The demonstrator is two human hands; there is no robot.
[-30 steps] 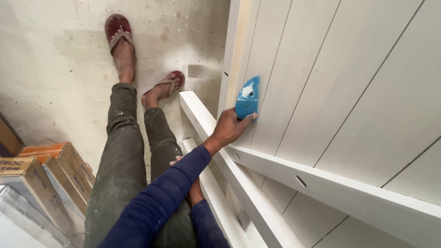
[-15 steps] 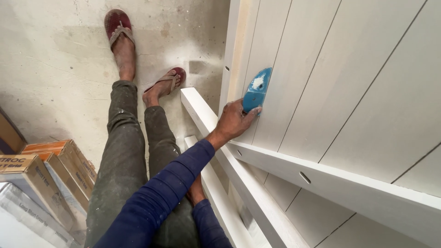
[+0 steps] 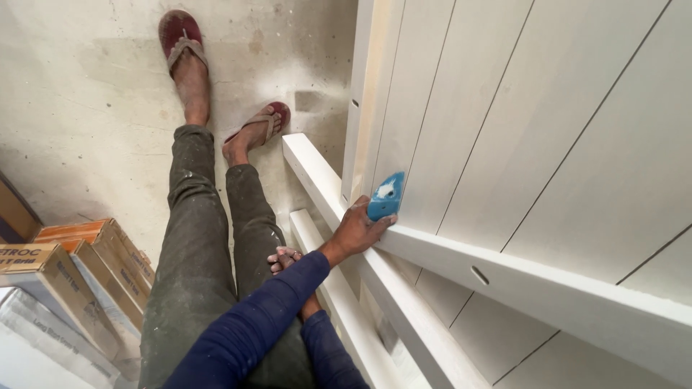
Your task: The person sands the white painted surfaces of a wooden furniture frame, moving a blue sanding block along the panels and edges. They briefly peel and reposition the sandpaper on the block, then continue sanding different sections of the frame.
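Mid-frame, my right hand (image 3: 357, 232) has fingers gripping a blue sanding block (image 3: 386, 194), dusty white, pressed vs. the white panelled door (image 3: 519, 108) above its rail (image 3: 533, 284). Left hand (image 3: 283, 258) on my knee, fingers curled, empty. Cardboard boxes (image 3: 65, 277) lower left.

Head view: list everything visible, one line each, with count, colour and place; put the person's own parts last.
Sanding block: one, blue with white dust, pressed against the panelling near the centre.
Plank panelling: one surface, whitewashed, grooved, fills the right side.
Rails: two, white, one crossing the panelling, one lower beside the legs.
Boxes: several, orange-brown and grey, stacked at lower left.
Floor: one, pale concrete, dusty, upper left.
Sandals: two, dark red, on the feet at top.
Trousers: one pair, dark green, dusty.
Right hand: holds the sanding block, navy sleeve.
Left hand: rests on the thigh, empty as far as visible.
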